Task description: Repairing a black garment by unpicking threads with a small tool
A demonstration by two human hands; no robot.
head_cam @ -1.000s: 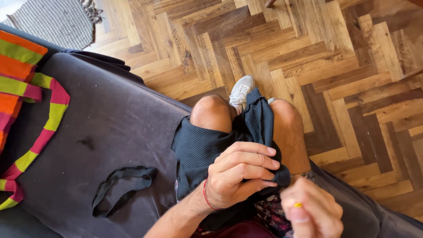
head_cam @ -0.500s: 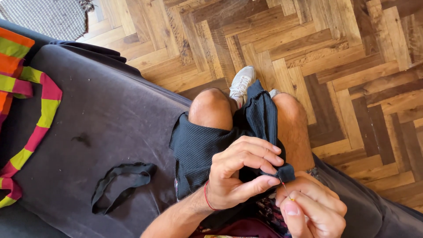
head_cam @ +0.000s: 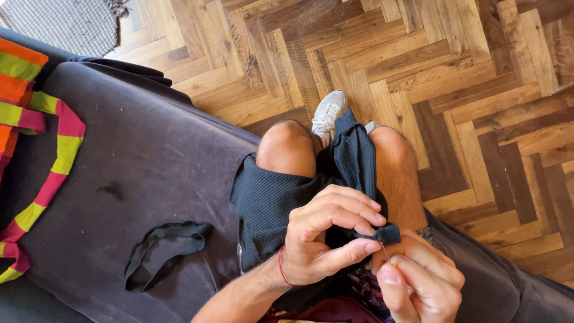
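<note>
A dark navy waffle-knit garment (head_cam: 269,200) lies over my lap, its free end hanging between my bare knees. My left hand (head_cam: 326,233) pinches a folded edge of this garment between thumb and fingers; a red string circles the wrist. Just below and to the right, my right hand (head_cam: 418,287) holds a thin needle (head_cam: 385,254) with a yellow tip at the pinched edge. Both hands touch each other at the cloth.
I sit on a dark grey sofa (head_cam: 119,179). A black fabric loop (head_cam: 164,251) lies on the cushion to my left. A striped multicoloured bag (head_cam: 36,137) sits at far left. Herringbone wood floor (head_cam: 448,72), a grey rug (head_cam: 66,21), my white shoe (head_cam: 329,110).
My right hand has risen from the lower edge and closed in under the left hand at the pinched cloth. The view has shifted slightly.
</note>
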